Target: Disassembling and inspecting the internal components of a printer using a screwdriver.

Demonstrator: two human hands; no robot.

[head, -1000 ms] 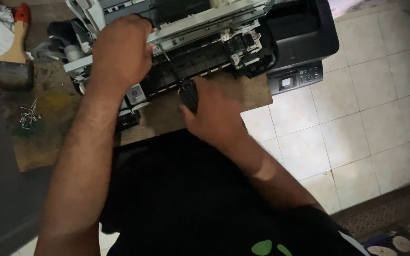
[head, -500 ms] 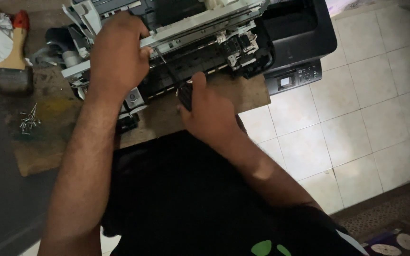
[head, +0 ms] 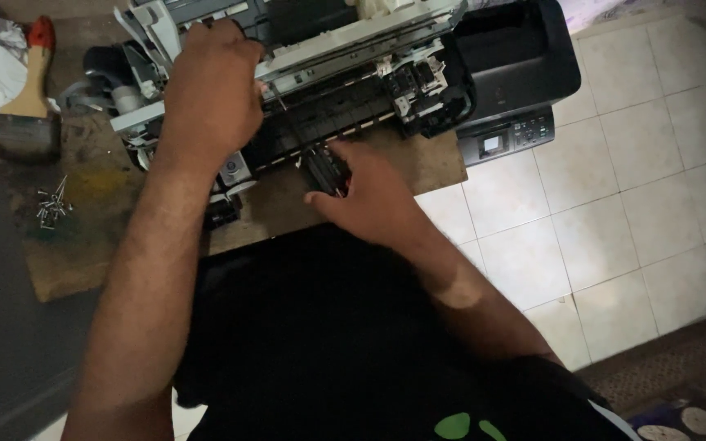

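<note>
I noted my left hand point(head: 210, 90) clamped on the printer frame point(head: 345, 41), upper centre, steadying it; right hand point(head: 373, 196) gripped a screwdriver point(head: 320, 163).

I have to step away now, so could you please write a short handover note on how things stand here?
Left hand: gripping the top of the opened printer, steadying it.
Right hand: holding a black screwdriver, its shaft aimed into the mechanism.
Printer sits on a wooden board; casing off, carriage exposed.
Loose screws lie on the board at left, a brush beyond them.
Left: the inner mechanism is not yet taken apart.
</note>
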